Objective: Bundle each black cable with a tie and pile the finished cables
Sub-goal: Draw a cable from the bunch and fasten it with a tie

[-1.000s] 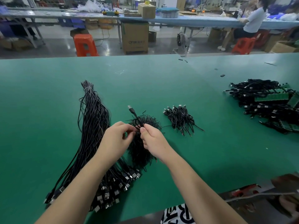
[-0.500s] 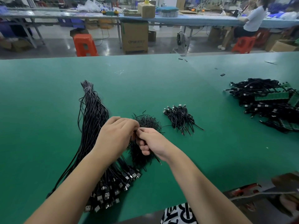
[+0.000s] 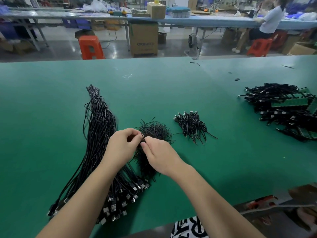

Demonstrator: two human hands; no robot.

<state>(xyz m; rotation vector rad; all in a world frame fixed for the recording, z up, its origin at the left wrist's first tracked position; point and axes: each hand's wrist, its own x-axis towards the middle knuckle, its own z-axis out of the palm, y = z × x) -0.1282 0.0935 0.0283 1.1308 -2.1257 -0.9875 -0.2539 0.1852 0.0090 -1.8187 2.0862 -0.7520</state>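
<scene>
A long sheaf of loose black cables (image 3: pixel 99 127) lies on the green table (image 3: pixel 51 103), USB plugs toward me. A heap of black twist ties (image 3: pixel 155 132) sits just right of it. My left hand (image 3: pixel 122 146) and my right hand (image 3: pixel 158 155) meet over that heap, both pinching a small coiled cable and a tie end (image 3: pixel 142 137) between fingertips. The coil itself is mostly hidden by my fingers. A small pile of bundled cables (image 3: pixel 192 125) lies further right.
A larger heap of black cables mixed with green circuit boards (image 3: pixel 283 109) fills the right side. Small black bits (image 3: pixel 237 79) lie on the far table. Beyond the far edge are an orange stool (image 3: pixel 90 47), cardboard boxes and a seated person (image 3: pixel 267 23).
The USB plug that stuck up above my hands a second ago is now tucked out of sight. My hands closed together over the tie heap and now pinch a tie end.
</scene>
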